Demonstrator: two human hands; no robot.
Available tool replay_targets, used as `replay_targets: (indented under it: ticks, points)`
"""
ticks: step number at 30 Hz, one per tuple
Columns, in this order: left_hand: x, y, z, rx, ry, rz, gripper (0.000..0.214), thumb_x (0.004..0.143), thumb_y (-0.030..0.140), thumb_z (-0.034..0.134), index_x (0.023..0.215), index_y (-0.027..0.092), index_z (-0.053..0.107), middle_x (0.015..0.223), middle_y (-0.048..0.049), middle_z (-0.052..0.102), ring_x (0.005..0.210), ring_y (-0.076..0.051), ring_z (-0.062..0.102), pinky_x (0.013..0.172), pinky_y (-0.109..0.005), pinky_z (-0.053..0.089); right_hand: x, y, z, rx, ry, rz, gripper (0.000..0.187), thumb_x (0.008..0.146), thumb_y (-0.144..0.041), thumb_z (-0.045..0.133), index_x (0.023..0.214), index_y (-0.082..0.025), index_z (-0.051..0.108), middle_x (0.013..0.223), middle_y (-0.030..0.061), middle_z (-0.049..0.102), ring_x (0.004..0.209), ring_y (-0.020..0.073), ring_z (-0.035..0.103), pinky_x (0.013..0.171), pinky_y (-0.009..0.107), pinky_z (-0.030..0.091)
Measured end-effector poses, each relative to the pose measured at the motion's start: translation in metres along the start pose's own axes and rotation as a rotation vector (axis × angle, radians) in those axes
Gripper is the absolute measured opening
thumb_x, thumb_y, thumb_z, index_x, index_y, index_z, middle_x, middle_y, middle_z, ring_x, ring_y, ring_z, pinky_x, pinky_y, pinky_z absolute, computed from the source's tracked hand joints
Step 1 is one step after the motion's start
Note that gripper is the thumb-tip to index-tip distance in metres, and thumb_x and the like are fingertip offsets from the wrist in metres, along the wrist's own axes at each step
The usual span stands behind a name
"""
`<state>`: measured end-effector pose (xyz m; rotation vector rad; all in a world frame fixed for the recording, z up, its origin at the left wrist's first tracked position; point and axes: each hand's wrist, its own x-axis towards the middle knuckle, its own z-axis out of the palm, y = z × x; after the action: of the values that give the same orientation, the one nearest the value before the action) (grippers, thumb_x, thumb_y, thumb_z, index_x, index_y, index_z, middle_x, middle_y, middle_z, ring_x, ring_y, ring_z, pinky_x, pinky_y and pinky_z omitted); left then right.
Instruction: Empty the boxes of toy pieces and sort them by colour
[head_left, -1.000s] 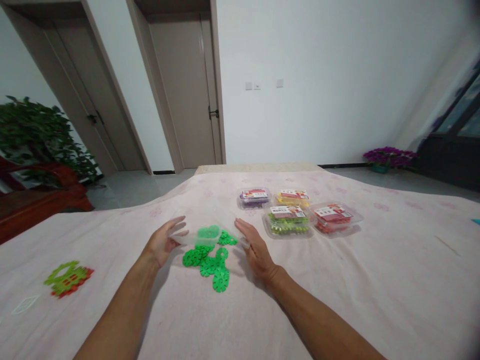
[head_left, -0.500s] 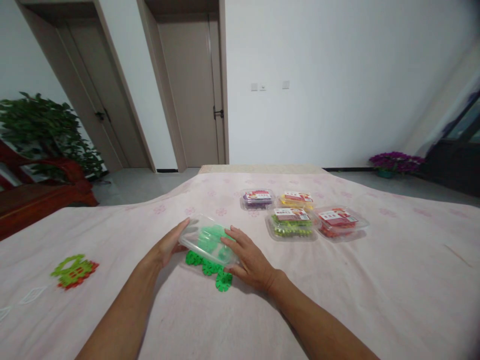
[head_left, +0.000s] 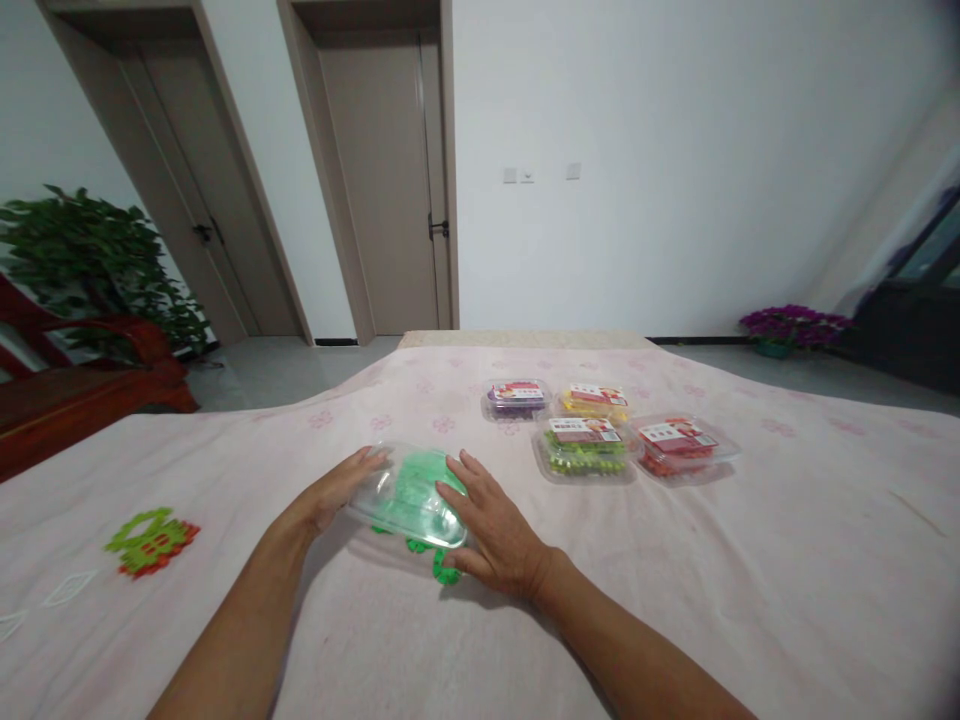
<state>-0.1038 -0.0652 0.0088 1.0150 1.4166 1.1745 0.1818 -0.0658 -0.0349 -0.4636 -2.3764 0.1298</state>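
Near the middle of the cloth-covered worktop (head_left: 637,610), a clear plastic container (head_left: 409,505) sits over a cluster of green notched discs (head_left: 442,572); most show through the plastic, and a few poke out past its near edge. Both hands hold it between them: the left hand (head_left: 337,495) has its fingers on the left end, thumb hidden, while the right hand's (head_left: 501,528) grip is wide, fingers spread over the right side and thumb low beside the nearest disc. How firmly either presses, I cannot tell.

To bring container and discs together well, I'd keep the pressure even and light, since thin plastic may flex, and tuck the jutting discs in with the right thumb before squeezing; a trapped disc could hold the edge up. Far right, the four filled boxes (head_left: 589,450) stand well apart, leaving elbow room.
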Motion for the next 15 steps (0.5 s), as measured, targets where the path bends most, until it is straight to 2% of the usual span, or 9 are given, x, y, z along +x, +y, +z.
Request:
replay_targets:
  ticks: [3,5,9,12,15]
  points:
    - [0.0,-0.004,0.004,-0.085,-0.144,-0.04,0.062,0.078,0.061,0.073,0.13,0.029,0.066,0.139,-0.0091,0.064,0.125,-0.03,0.061,0.097,-0.039,0.05,0.0,-0.001,-0.002,-0.025,0.041,-0.009,0.074,0.095,-0.059,0.05,0.155,-0.019,0.033,0.161,0.0194,0.031,0.153,0.0358,0.021,0.12,0.064,0.026]
    - [0.0,-0.007,0.005,-0.135,-0.198,-0.1,0.065,0.081,0.064,0.068,0.135,0.027,0.063,0.13,-0.0095,0.07,0.11,-0.028,0.068,0.088,-0.037,0.053,-0.001,-0.001,-0.004,-0.052,0.07,-0.008,0.073,0.094,-0.054,0.052,0.155,-0.019,0.032,0.159,0.0197,0.035,0.151,0.0357,0.025,0.12,0.066,0.026]
    - [0.003,-0.009,0.007,-0.157,-0.155,-0.178,0.066,0.079,0.061,0.07,0.132,0.021,0.066,0.111,-0.0093,0.077,0.09,-0.025,0.072,0.074,-0.032,0.053,-0.001,-0.003,-0.005,-0.099,0.117,-0.004,0.074,0.093,-0.049,0.054,0.156,-0.018,0.031,0.158,0.0202,0.037,0.15,0.0368,0.028,0.119,0.068,0.025]
    - [0.001,-0.004,0.01,-0.151,-0.116,-0.196,0.062,0.08,0.057,0.071,0.131,0.021,0.067,0.109,-0.0079,0.078,0.085,-0.023,0.071,0.069,-0.029,0.052,-0.001,-0.002,-0.004,-0.11,0.14,0.015,0.073,0.092,-0.047,0.055,0.155,-0.017,0.032,0.158,0.0201,0.037,0.15,0.0373,0.027,0.118,0.068,0.026]
    - [-0.004,0.003,0.015,-0.142,-0.095,-0.215,0.06,0.084,0.058,0.065,0.131,0.02,0.067,0.11,-0.0095,0.077,0.086,-0.023,0.071,0.069,-0.03,0.052,-0.002,0.001,-0.001,-0.105,0.129,0.034,0.071,0.092,-0.046,0.056,0.154,-0.017,0.035,0.157,0.0202,0.039,0.15,0.0371,0.028,0.118,0.067,0.029]
